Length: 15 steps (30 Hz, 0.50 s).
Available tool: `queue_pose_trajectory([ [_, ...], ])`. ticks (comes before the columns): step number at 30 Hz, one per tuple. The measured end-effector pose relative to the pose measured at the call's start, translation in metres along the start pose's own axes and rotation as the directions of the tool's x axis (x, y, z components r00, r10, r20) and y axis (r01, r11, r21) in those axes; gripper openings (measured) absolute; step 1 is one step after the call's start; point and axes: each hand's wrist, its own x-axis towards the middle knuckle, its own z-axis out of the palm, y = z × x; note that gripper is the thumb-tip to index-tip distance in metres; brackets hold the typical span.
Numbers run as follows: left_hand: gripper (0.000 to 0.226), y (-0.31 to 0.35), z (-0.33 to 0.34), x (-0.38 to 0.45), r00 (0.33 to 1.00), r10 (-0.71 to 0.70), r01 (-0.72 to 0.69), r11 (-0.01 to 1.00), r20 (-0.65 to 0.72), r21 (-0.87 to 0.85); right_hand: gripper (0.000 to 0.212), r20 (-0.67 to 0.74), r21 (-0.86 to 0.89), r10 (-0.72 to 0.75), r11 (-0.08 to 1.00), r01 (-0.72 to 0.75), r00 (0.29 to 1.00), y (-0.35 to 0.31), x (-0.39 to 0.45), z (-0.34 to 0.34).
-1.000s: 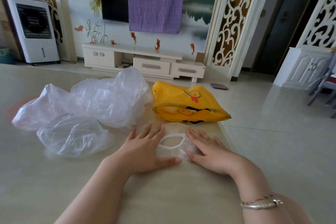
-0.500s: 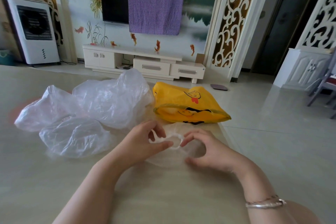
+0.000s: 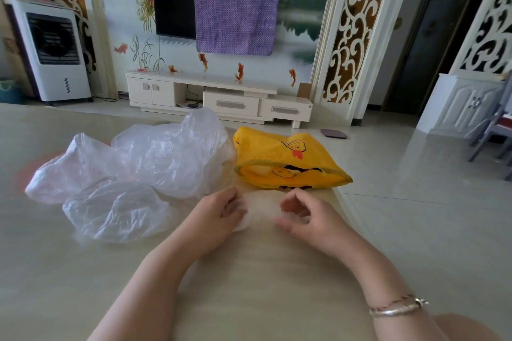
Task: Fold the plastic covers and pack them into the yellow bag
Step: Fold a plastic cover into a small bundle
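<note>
Beige glossy tabletop (image 3: 249, 285). Left hand (image 3: 219, 219) and right hand (image 3: 307, 219) pinch small thin clear plastic cover (image 3: 261, 206), just before open yellow duck-print bag (image 3: 288, 160). Risk: slippery film springs open, slides; crumpled clear cover pile (image 3: 138, 169) nearby may snag.

Left hand (image 3: 219, 213) and right hand (image 3: 307, 219) lie close together, fingers curled (bracelet on right wrist).
</note>
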Motion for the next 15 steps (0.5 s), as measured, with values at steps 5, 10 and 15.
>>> queue_pose_trajectory([
  [5, 0.026, -0.001, -0.002, 0.002, 0.996, -0.087, 0.086, 0.994, -0.005, -0.066, 0.012, -0.030, -0.069, 0.028, 0.997, -0.030, 0.999, 0.003, 0.002, 0.001],
  [10, 0.035, 0.002, -0.002, 0.001, 0.987, -0.163, 0.160, 0.971, -0.004, -0.179, 0.025, -0.034, 0.069, 0.142, 0.988, -0.140, 0.989, 0.006, 0.006, -0.003],
  [15, 0.031, 0.003, 0.001, 0.002, 0.983, -0.168, 0.160, 0.982, -0.077, -0.102, 0.026, -0.119, 0.038, 0.201, 0.979, -0.198, 0.972, 0.007, 0.011, 0.004],
])
